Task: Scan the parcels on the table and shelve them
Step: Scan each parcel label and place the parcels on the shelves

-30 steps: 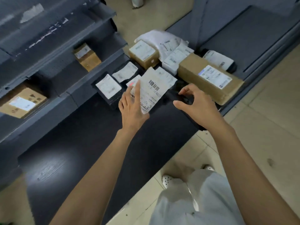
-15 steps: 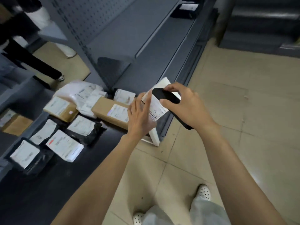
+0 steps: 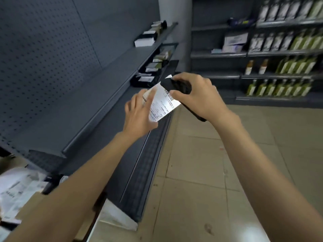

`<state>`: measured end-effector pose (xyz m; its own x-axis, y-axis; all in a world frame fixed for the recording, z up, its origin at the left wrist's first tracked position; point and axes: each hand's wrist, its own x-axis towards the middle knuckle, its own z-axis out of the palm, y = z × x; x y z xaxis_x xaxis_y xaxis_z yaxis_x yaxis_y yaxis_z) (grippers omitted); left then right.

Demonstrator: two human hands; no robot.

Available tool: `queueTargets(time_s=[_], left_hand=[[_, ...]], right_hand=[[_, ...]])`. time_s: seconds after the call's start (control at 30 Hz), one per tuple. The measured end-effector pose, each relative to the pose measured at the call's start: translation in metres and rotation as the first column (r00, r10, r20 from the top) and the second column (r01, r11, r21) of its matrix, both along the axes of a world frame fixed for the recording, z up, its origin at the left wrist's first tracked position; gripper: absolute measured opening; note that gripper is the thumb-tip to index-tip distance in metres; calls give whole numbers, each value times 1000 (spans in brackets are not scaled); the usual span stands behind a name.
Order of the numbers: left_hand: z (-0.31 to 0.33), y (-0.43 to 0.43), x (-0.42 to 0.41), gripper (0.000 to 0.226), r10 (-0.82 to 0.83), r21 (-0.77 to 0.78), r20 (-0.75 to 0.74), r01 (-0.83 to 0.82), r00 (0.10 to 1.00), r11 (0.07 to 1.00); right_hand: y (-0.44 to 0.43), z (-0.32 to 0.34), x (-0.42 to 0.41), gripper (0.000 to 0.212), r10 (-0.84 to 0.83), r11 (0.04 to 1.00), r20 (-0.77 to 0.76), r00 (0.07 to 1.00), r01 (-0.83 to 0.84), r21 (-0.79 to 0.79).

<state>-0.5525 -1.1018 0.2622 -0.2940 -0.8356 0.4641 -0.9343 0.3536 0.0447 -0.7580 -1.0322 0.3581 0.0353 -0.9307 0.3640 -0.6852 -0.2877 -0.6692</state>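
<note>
Parcel (image 3: 162,105) pinched in left hand (image 3: 139,117) fingers; scanner (image 3: 176,86), gripped in right hand (image 3: 199,96) fingers, hides its corner.

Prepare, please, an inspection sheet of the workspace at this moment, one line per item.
Surface: grey shelf board beside the hands; table hardly in view.
Job's things: white parcel, label up, held in the air; black scanner over its barcode; more parcels lower left.
Clutter: shelved parcels at the far end.
Hands: left hand holds the white parcel; right hand grips the black scanner.
Cables: nothing seen.
Surroundings: tiled floor; bottles on shelves at right.
</note>
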Motion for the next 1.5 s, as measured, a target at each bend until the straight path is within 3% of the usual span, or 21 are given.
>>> queueTargets(time_s=[0.2,0.57,0.8,1.0,1.3,1.5], left_hand=[[77,-120,-9,125,-12,-100,52,17,999,995],[190,-369,-1,122,9,-180,114,12,993,984],[172,-506,-26,119,57,-127,115,-43,992,991],[150,-616,-42,118,120,-104,162,-104,979,989],[133,-775,-74,118,296,-9,204,-301,933,954],[100,-842,-89,117,407,63,213,-429,888,901]], right_hand=[[-108,63,-21,45,18,993,-52,998,-24,-114],[-341,171,-22,42,-43,928,-362,931,-97,-360],[-482,167,-52,48,-90,921,-406,910,-79,-382],[-623,132,-91,43,10,950,-372,928,-125,-286],[-828,125,-148,49,179,917,-488,854,-325,-232],[-941,103,-156,41,304,873,-541,784,-457,-172]])
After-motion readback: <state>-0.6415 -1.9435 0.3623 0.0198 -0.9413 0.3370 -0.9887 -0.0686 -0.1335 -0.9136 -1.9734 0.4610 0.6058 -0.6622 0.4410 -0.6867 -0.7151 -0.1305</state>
